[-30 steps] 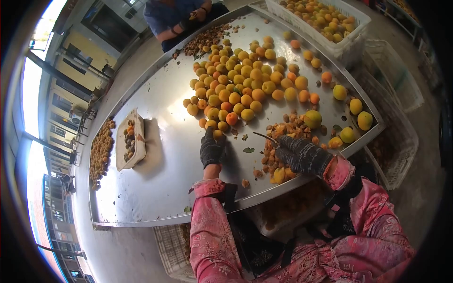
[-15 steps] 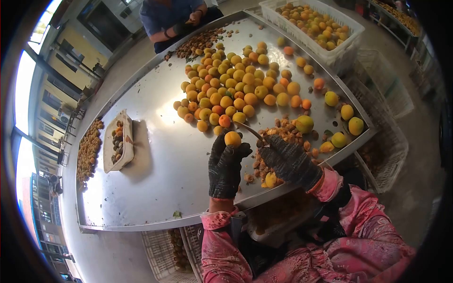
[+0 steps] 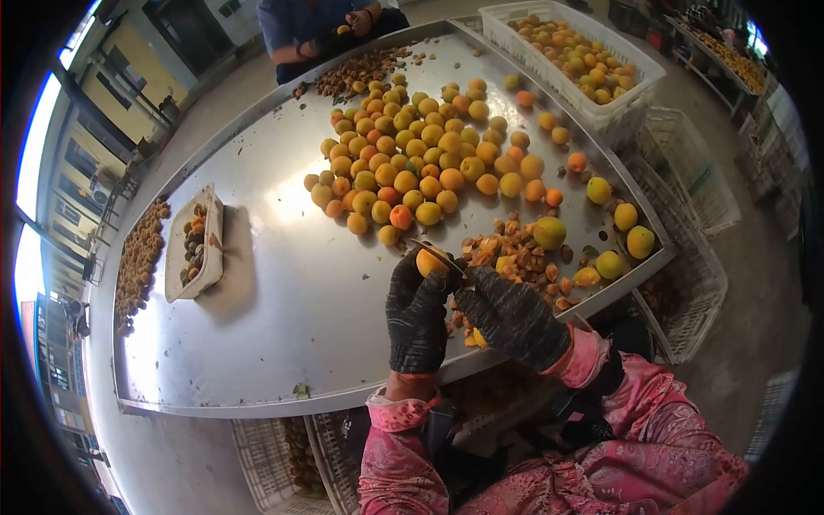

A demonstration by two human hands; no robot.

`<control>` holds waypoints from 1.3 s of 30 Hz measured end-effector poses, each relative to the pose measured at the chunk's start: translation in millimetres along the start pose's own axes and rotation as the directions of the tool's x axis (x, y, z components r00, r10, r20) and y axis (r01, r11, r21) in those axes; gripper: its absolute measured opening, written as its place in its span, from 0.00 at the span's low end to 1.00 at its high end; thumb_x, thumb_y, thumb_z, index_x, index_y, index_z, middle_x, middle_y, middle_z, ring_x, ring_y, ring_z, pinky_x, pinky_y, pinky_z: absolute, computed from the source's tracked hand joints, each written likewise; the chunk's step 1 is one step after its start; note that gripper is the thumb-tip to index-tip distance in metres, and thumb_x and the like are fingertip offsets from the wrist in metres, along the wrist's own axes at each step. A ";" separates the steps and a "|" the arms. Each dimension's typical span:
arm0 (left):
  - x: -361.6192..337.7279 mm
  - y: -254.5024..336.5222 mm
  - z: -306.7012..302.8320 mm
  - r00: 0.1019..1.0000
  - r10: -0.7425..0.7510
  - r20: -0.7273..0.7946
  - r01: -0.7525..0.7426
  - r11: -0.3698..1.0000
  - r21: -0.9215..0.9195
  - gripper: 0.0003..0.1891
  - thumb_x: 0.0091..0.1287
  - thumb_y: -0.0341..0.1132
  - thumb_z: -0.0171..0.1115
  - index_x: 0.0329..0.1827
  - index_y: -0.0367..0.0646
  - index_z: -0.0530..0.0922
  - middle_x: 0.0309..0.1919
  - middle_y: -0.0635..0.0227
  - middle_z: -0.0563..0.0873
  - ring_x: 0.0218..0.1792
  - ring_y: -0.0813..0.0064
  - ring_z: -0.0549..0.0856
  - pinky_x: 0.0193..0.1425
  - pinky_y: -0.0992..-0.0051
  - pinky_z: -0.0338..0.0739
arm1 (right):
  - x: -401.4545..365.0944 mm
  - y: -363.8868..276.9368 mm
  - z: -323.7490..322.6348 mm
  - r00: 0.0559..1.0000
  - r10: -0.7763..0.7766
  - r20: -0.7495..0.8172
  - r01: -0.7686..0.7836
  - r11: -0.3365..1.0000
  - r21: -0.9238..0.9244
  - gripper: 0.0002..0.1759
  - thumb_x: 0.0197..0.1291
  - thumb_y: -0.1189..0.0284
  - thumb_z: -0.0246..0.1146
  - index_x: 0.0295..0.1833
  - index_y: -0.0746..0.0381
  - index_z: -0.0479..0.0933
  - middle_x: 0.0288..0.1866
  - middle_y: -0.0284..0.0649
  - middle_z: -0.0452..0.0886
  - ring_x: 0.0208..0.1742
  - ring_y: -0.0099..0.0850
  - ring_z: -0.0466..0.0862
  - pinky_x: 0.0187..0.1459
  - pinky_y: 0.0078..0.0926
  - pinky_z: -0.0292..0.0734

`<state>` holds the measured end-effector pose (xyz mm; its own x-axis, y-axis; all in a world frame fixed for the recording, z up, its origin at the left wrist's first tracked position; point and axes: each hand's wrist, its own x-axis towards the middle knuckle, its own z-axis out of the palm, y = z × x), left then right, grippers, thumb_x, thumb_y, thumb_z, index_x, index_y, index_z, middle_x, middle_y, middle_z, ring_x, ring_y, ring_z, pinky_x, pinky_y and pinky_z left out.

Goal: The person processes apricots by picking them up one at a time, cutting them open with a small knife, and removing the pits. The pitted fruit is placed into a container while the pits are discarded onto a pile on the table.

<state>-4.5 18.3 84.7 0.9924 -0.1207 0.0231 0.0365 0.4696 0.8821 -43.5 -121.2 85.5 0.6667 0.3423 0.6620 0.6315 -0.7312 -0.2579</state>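
Observation:
In a dark knitted glove, my left hand [image 3: 416,313] is closed round a yellow-orange apricot [image 3: 430,261], held up over the near edge of the metal table. My right hand [image 3: 513,316], gloved the same way, grips a knife [image 3: 438,252] whose thin blade lies across the top of the apricot. Beneath and beyond the right hand is a heap of brown pits and torn apricot pieces [image 3: 515,249]. Just past the left hand spreads a big pile of whole apricots [image 3: 412,154] in yellow and orange.
On the metal table [image 3: 300,343] sits a whitish tray [image 3: 215,257] of dark pieces, beside a band of brown pits [image 3: 142,266]. A white crate [image 3: 614,112] full of apricots stands at the far right. Across the table a person [image 3: 313,30] works with both hands.
The knife blade has come onto the apricot from beyond it, and my hands have drawn closer together. The camera view has shifted slightly. The person opposite now holds a small yellow fruit.

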 end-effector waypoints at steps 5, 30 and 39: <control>-0.5 -3.0 -1.3 1.000 0.013 -0.002 -0.013 1.000 -0.013 0.19 0.63 0.34 0.60 0.53 0.35 0.69 0.44 0.58 0.79 0.47 0.65 0.80 0.55 0.69 0.72 | -2.8 -1.7 6.4 0.999 0.029 0.021 -0.029 1.000 0.004 0.17 0.58 0.75 0.57 0.54 0.64 0.73 0.51 0.52 0.74 0.44 0.45 0.79 0.43 0.37 0.76; -2.9 -4.1 3.7 0.991 -0.108 -0.084 0.126 0.960 0.249 0.15 0.68 0.35 0.54 0.53 0.34 0.73 0.42 0.67 0.80 0.43 0.81 0.76 0.49 0.79 0.70 | -0.4 9.2 2.3 0.974 0.022 0.225 0.012 0.989 -0.150 0.21 0.50 0.76 0.58 0.53 0.69 0.74 0.57 0.52 0.72 0.58 0.43 0.73 0.56 0.39 0.69; 3.6 -12.1 -6.1 0.984 -0.130 -0.124 0.164 0.932 0.322 0.17 0.68 0.42 0.53 0.47 0.35 0.73 0.37 0.67 0.79 0.38 0.81 0.76 0.43 0.79 0.72 | 19.2 7.9 5.8 0.738 0.361 0.570 -0.534 0.829 0.167 0.21 0.52 0.76 0.58 0.55 0.68 0.72 0.54 0.52 0.73 0.54 0.43 0.76 0.53 0.37 0.72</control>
<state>-0.7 17.5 71.3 0.9860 -0.0715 -0.1506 0.1592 0.1361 0.9778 -23.4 -117.0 92.2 0.9455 0.3255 -0.0055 0.2337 -0.6905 -0.6846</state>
